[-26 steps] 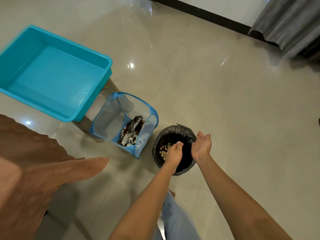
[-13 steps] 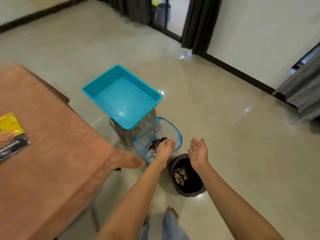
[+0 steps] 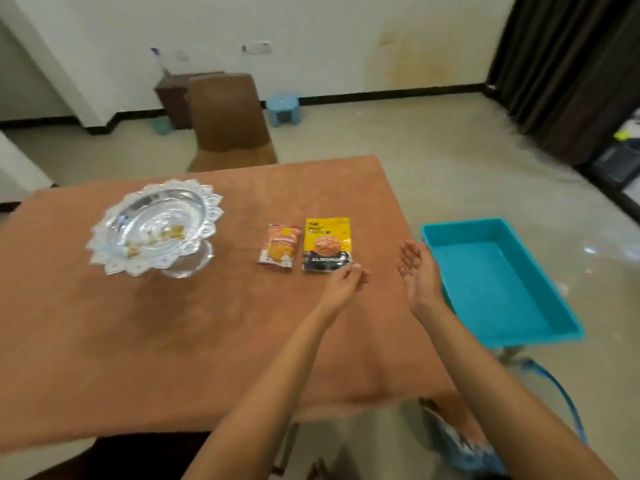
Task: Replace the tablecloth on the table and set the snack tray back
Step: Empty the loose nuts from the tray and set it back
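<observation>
Silver snack tray (image 3: 211,216) stood on brown tablecloth (image 3: 138,341), crumbs inside. Right of tray: orange packet (image 3: 280,247), yellow almond packet (image 3: 327,244). Farther right of tray: left hand (image 3: 343,285) loosely curled, grasping nothing; right hand (image 3: 420,275) released, fingers straight; teal tub (image 3: 502,289) beyond

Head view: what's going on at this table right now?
A person stands over the brown tablecloth, already spread. Both hands are empty: the left hand hovers by the yellow almond packet, and the right hand is open near the cloth's right edge. A red snack packet lies beside the almonds, and the silver snack tray, holding a few crumbs, stands at left.
</observation>
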Tool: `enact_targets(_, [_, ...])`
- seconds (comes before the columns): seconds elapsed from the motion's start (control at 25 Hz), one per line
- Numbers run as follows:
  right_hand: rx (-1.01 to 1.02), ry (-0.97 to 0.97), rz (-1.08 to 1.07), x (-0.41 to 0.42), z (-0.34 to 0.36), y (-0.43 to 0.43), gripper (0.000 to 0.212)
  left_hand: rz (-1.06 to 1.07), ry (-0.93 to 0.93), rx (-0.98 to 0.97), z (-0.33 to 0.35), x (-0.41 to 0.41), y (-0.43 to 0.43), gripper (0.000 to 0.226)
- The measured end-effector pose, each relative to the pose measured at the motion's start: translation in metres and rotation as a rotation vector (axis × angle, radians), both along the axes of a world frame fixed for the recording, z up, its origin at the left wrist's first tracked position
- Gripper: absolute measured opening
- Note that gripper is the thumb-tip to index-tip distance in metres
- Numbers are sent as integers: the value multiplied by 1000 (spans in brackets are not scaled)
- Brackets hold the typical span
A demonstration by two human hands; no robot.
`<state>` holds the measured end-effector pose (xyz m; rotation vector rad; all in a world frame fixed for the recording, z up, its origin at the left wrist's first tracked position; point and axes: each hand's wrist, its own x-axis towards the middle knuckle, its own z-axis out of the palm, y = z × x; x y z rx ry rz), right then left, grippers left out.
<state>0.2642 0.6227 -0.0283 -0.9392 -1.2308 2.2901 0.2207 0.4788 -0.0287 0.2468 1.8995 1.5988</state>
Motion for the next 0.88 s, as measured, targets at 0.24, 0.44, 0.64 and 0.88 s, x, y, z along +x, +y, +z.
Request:
enact_targets(0.24, [97,117,438,-152,24,-182,24,521,128,58,21,-111,-166,26])
enact_targets(0.44, [612,172,904,-237,30,-287,33,787,326,-25,34,-157,-268,16])
enact_targets(0.64, [1522,261,1399,-325,16,-363,60,1044,501,-584,19,-190,-349,26])
enact_targets(0.88, [1762,-52,1622,-369,-21,-428,72,1002,401,-839,-7,-225,-410,54])
